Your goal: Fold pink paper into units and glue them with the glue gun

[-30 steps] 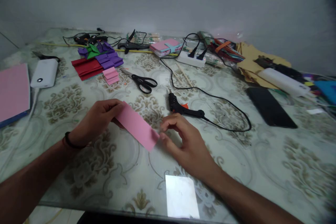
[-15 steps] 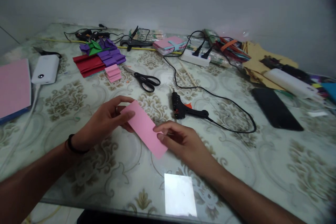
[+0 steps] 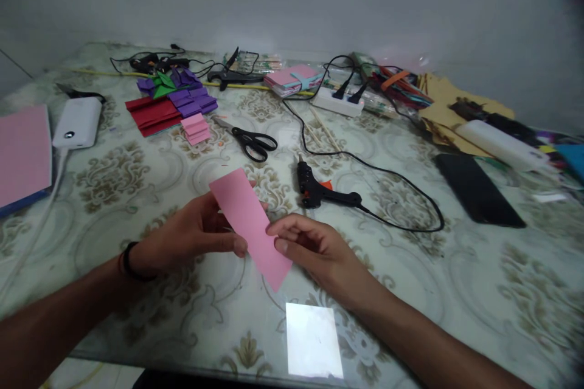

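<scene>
A pink paper strip [image 3: 249,219] is held slanting above the table, its top end leaning left. On its right long edge, my right hand [image 3: 314,246] pinches it between thumb and fingers. My left hand [image 3: 201,231] is at the left edge, thumb at the front and fingertips partly hidden behind the paper. Beyond the strip lie black-handled scissors [image 3: 253,143] and a black glue gun [image 3: 314,185] with an orange trigger. A small folded pink paper [image 3: 196,129] rests by the scissors' tips.
Purple folded papers [image 3: 194,100] and red folded paper [image 3: 152,114] lie at back left. A power strip [image 3: 337,102] with a looping black cord stands behind the glue gun. To the right is a black phone [image 3: 479,188]; at left, a white power bank [image 3: 78,121].
My left hand has slid down from the strip's top end to its left edge, leaving that end uncovered. The strip has turned slightly more upright; my right hand keeps its pinch.
</scene>
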The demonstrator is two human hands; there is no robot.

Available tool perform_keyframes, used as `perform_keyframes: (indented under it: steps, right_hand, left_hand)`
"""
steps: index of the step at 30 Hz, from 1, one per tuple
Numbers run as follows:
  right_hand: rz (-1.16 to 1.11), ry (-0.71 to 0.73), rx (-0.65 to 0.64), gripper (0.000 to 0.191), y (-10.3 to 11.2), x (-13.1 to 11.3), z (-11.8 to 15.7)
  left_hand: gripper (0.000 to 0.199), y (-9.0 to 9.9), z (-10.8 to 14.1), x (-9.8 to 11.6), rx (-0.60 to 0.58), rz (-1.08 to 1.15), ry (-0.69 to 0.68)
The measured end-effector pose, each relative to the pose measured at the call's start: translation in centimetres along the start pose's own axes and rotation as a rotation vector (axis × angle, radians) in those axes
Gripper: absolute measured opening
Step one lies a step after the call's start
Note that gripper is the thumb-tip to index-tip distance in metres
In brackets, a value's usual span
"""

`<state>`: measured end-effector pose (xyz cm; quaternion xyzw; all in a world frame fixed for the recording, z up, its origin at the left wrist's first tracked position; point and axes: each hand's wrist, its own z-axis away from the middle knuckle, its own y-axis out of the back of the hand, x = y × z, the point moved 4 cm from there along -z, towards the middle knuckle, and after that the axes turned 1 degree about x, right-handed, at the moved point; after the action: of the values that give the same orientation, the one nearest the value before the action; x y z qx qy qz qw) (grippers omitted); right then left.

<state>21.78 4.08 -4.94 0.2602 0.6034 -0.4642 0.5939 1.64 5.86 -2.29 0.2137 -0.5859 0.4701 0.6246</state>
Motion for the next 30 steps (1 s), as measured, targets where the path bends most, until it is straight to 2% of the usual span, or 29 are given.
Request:
perform_keyframes:
  steps: [4, 7, 10, 18, 21, 26, 30]
  right_hand:
    - [0.171, 0.045, -0.012, 0.012, -0.7, -0.5, 0.4]
    - [0.298, 0.108, 0.005, 0.028, -1.3, -0.7, 0.7]
    - [0.353, 0.101, 0.012, 0.04, -1.6, -0.4, 0.8]
    - [0.18, 0.041, -0.012, 0.032, -1.7, 0.2, 0.7]
    - [0.177, 0.052, -0.022, 0.03, -1.7, 0.1, 0.8]
    - [0.201, 0.055, -0.023, 0.026, -1.7, 0.0, 0.8]
    - [0.269, 0.114, -0.02, 0.023, -1.7, -0.5, 0.9]
  left_hand:
    - [0.04, 0.0, 0.0, -0.2, -0.005, -0.033, -0.072]
    - [0.039, -0.1, 0.0, -0.8, 0.021, -0.089, -0.086]
    - [0.045, -0.3, 0.1, -1.4, 0.04, -0.136, -0.063]
    - [0.051, -0.5, 0.1, -1.8, -0.002, -0.107, -0.045]
    - [0.054, -0.5, 0.1, -1.8, -0.002, -0.087, -0.03]
    - [0.046, -0.4, 0.4, -1.9, 0.014, -0.129, -0.008]
    - [0.042, -0.1, 0.5, -2.2, 0.003, -0.149, 0.003]
